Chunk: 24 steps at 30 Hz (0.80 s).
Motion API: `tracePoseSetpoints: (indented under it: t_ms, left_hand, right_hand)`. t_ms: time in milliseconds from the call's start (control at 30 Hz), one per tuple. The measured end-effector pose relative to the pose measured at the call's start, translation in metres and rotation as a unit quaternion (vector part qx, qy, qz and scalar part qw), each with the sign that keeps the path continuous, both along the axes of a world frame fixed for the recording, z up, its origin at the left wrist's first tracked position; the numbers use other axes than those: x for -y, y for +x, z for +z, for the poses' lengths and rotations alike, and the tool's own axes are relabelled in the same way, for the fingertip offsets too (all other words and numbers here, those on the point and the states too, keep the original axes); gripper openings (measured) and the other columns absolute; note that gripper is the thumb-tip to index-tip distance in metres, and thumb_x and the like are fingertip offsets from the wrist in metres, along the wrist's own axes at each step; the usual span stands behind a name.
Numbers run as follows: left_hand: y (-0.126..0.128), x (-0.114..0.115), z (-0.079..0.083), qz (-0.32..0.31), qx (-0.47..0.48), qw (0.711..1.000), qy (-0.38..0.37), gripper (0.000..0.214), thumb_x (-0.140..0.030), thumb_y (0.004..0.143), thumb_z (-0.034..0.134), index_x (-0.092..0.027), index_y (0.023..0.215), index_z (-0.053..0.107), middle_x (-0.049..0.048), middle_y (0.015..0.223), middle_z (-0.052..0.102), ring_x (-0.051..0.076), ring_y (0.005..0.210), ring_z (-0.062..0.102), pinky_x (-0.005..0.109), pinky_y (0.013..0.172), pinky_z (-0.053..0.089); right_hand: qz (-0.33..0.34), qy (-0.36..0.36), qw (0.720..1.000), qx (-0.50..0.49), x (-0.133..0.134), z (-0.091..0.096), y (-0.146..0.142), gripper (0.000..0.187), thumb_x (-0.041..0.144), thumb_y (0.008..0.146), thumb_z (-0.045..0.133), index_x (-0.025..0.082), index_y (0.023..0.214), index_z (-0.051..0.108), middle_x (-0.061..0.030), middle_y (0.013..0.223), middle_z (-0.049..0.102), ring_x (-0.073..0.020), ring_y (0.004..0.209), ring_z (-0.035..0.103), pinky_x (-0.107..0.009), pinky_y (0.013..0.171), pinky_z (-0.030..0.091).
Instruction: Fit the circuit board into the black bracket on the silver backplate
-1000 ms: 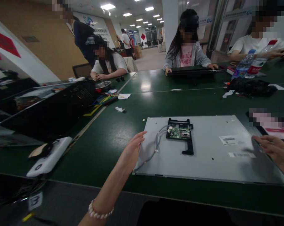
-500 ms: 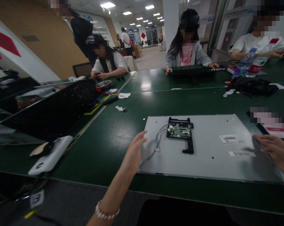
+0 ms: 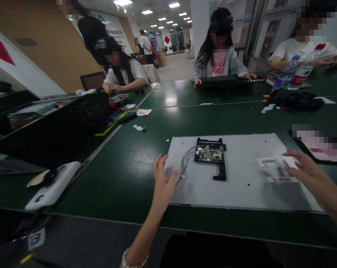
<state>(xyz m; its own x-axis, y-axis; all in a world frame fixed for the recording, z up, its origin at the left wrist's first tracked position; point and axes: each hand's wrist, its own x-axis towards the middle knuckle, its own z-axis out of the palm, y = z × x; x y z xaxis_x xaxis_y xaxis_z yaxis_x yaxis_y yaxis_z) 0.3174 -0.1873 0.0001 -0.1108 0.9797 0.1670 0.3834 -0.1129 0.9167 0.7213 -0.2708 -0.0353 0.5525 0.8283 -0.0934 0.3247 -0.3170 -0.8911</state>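
A flat grey metal display panel (image 3: 241, 156) lies back side up on the green table in front of me. A green circuit board (image 3: 210, 153) sits in a black plastic bracket (image 3: 222, 172) on it, and grey cables (image 3: 185, 159) run from the board's left side. My left hand (image 3: 163, 176) is at the panel's left edge, fingers and thumb apart, holding nothing. Above the right part of the panel my right hand (image 3: 309, 169) is spread open close to the white labels (image 3: 269, 162). Whether its fingertips touch the surface I cannot tell.
A dark open computer case (image 3: 62, 126) and a white device (image 3: 53, 186) stand at left. Scraps of paper (image 3: 138, 127) lie beyond the panel. A phone-like pink-and-black item (image 3: 316, 145), black bundle (image 3: 294, 99) and bottles (image 3: 299, 76) are at right. People sit across the table.
My right hand has come in from the panel's right edge and now hovers over its labels. My left thumb and fingers have spread wider at the left edge. The panel stays put.
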Motion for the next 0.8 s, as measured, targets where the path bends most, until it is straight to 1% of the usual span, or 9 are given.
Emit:
tracePoseSetpoints:
  t_ms: [67,200,300,333,467,533,600,700,800]
  left_hand:
    - [0.006,0.006,-0.001,-0.024,-0.056,0.997,0.051,0.041,-0.018,0.074,0.067,-0.027,0.114,0.062,0.0085,0.140,0.048,0.032,0.140,0.029,0.046,0.116,0.015]
    - [0.015,0.016,-0.004,-0.079,-0.129,0.986,0.077,0.024,-0.016,0.080,0.060,-0.029,0.098,0.070,0.0057,0.122,0.064,0.031,0.133,0.039,0.050,0.118,0.003]
    - [0.016,0.018,-0.008,-0.113,-0.171,0.976,0.077,0.022,-0.015,0.083,0.057,-0.029,0.093,0.071,0.0052,0.117,0.068,0.030,0.129,0.045,0.050,0.118,0.004]
    - [0.015,0.017,-0.009,-0.123,-0.175,0.974,0.075,0.023,-0.015,0.083,0.056,-0.029,0.093,0.071,0.0057,0.117,0.068,0.029,0.128,0.046,0.049,0.118,0.007]
    - [0.012,0.015,-0.010,-0.148,-0.148,0.976,0.065,0.021,-0.016,0.084,0.057,-0.028,0.091,0.072,0.0069,0.115,0.068,0.029,0.124,0.050,0.050,0.116,0.017]
    - [0.011,0.015,-0.011,-0.151,-0.134,0.977,0.061,0.020,-0.016,0.084,0.057,-0.027,0.090,0.072,0.0070,0.114,0.068,0.029,0.123,0.050,0.050,0.116,0.018]
    - [0.011,0.017,-0.011,-0.149,-0.139,0.977,0.059,0.020,-0.016,0.084,0.056,-0.027,0.090,0.072,0.0076,0.113,0.068,0.029,0.123,0.051,0.051,0.116,0.019]
    - [0.013,0.015,-0.004,-0.162,-0.151,0.973,0.065,0.022,-0.016,0.085,0.055,-0.026,0.095,0.072,0.0083,0.117,0.066,0.028,0.121,0.052,0.050,0.115,0.023]
    - [0.021,-0.002,0.015,-0.219,-0.152,0.960,0.088,0.025,-0.016,0.085,0.057,-0.026,0.103,0.071,0.0078,0.124,0.063,0.027,0.121,0.052,0.048,0.112,0.029]
  right_hand:
    - [0.089,-0.010,0.995,0.038,-0.009,0.011,-0.019,0.054,0.052,0.074,0.064,0.036,0.125,0.055,0.0008,0.159,0.033,-0.0396,0.141,0.033,-0.056,0.113,0.030]
    - [0.213,0.062,0.970,0.097,-0.039,0.029,-0.054,0.050,0.046,0.080,0.062,0.034,0.128,0.053,-0.0026,0.151,0.045,-0.0352,0.135,0.045,-0.058,0.110,0.035]
    - [0.292,0.121,0.939,0.132,-0.067,0.034,-0.076,0.048,0.041,0.082,0.062,0.032,0.128,0.054,-0.0042,0.141,0.054,-0.0301,0.135,0.046,-0.053,0.113,0.034]
    - [0.308,0.128,0.931,0.149,-0.076,0.034,-0.082,0.055,0.042,0.080,0.064,0.031,0.133,0.051,-0.0065,0.144,0.051,-0.0313,0.137,0.043,-0.055,0.114,0.032]
    - [0.407,0.071,0.893,0.180,-0.106,0.024,-0.103,0.098,0.054,0.069,0.074,0.031,0.152,0.027,-0.0116,0.163,0.018,-0.0425,0.147,0.017,-0.065,0.112,0.026]
    - [0.420,0.064,0.886,0.186,-0.117,0.017,-0.108,0.106,0.056,0.066,0.075,0.031,0.154,0.022,-0.0118,0.164,0.012,-0.0445,0.148,0.006,-0.068,0.112,0.021]
    - [0.414,0.061,0.887,0.194,-0.123,0.010,-0.111,0.109,0.057,0.065,0.075,0.028,0.155,0.020,-0.0132,0.164,0.011,-0.0438,0.148,0.002,-0.066,0.114,0.019]
    - [0.408,0.078,0.886,0.204,-0.126,0.000,-0.110,0.109,0.057,0.068,0.074,0.021,0.155,0.020,-0.0172,0.163,0.016,-0.0413,0.148,0.011,-0.059,0.116,0.022]
    - [0.405,0.111,0.882,0.215,-0.126,-0.007,-0.109,0.103,0.057,0.071,0.071,0.019,0.154,0.023,-0.0188,0.159,0.026,-0.0394,0.146,0.022,-0.057,0.115,0.026]
